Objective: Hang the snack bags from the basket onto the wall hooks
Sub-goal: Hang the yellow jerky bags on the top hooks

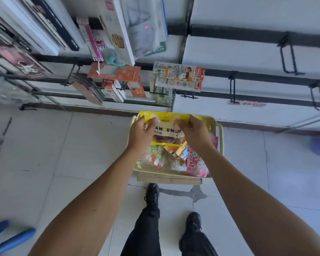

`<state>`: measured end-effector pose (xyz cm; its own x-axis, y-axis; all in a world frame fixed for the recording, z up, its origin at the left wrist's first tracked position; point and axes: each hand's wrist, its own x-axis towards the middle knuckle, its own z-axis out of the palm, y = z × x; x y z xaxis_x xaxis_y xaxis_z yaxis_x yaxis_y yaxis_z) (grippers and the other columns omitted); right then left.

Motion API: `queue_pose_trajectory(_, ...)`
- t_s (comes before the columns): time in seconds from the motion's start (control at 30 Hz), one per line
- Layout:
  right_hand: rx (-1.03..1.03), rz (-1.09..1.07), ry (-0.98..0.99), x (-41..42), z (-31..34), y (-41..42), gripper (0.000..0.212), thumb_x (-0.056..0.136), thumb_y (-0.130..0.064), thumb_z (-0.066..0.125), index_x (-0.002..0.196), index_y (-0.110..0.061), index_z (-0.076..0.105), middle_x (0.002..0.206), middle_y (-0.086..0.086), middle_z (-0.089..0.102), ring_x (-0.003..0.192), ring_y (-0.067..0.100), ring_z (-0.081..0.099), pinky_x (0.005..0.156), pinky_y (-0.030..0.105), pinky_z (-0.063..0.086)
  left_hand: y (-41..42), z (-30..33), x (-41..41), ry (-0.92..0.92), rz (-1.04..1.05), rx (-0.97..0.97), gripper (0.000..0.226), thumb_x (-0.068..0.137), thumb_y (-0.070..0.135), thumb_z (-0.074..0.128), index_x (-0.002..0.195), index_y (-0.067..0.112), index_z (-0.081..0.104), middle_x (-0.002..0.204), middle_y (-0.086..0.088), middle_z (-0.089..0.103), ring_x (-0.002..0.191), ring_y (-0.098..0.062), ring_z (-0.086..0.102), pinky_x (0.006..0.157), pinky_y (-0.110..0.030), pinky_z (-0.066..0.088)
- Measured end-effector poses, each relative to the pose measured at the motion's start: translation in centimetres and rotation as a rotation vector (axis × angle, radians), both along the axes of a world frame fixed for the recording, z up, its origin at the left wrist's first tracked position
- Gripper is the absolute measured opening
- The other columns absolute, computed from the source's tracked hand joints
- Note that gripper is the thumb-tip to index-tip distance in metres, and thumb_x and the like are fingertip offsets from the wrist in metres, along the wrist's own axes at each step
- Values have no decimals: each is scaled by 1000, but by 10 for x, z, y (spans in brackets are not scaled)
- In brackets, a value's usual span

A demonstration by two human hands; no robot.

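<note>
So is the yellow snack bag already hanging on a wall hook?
No, both hands hold the yellow snack bag over the basket.

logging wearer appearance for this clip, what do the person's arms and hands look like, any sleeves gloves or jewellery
Both forearms are bare up to the bottom edge of the picture, with no sleeves showing. The left hand and the right hand wear no gloves, and no rings, watch or wristbands show on the sides facing the camera. Lower down, the person wears dark trousers and black lace-up shoes.

Yellow snack bag [166, 124]: partly covered lettering "G MOU MOU", with smaller Chinese characters below. Pink snack bag [196, 161] in the basket: "3D". Green-edged hanging packet [155, 49] on the wall rack: "RULER". Other package print too blurred to read
</note>
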<state>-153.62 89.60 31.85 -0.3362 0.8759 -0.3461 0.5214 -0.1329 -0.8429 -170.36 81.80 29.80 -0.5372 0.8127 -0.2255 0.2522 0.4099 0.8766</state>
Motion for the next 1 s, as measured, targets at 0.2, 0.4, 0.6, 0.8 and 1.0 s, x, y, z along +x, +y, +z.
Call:
queue_pose_trajectory(0.2, 49, 7, 161, 75, 94, 4, 20, 91, -34, 64, 81, -17, 69, 81, 23, 65, 62, 18, 49, 59, 32, 41, 2, 110, 71, -145, -75, 154, 9, 94, 30, 68, 87, 27, 71, 86, 7, 74, 84, -7, 70, 82, -36, 55)
queue_pose_trajectory(0.4, 221, 22, 357, 153, 223, 4, 18, 94, -11, 62, 76, -9, 67, 64, 3, 60, 56, 10, 53, 51, 20, 43, 15, 222, 146, -405, -123, 256, 44, 65, 59, 85, 89, 23, 78, 94, -1, 77, 106, -31, 68, 101, -60, 46)
queue_pose_trajectory(0.6, 273, 13, 522, 201, 322, 17, 19, 94, -13, 65, 75, -12, 61, 60, -6, 65, 57, 11, 65, 50, 24, 51, 41, 324, 193, -397, -252, 406, 12, 81, 35, 79, 80, 23, 78, 87, -2, 77, 89, -24, 72, 92, -48, 53)
queue_pose_trajectory(0.8, 358, -23, 566, 224, 395, 48, 19, 92, -20, 68, 82, -5, 64, 71, 10, 66, 64, 24, 67, 60, 36, 57, 74, 401, 218, -404, -445, 466, 39, 98, 22, 58, 65, 30, 78, 74, 9, 74, 80, -13, 71, 85, -42, 55)
queue_pose_trajectory(1.0, 534, -44, 592, 224, 452, 78, 25, 94, -16, 65, 70, -9, 60, 60, 0, 61, 55, 17, 61, 52, 23, 49, 120, 464, 217, -312, -481, 549, 26, 84, 38, 71, 60, 31, 74, 67, 18, 67, 91, -19, 60, 95, -47, 43)
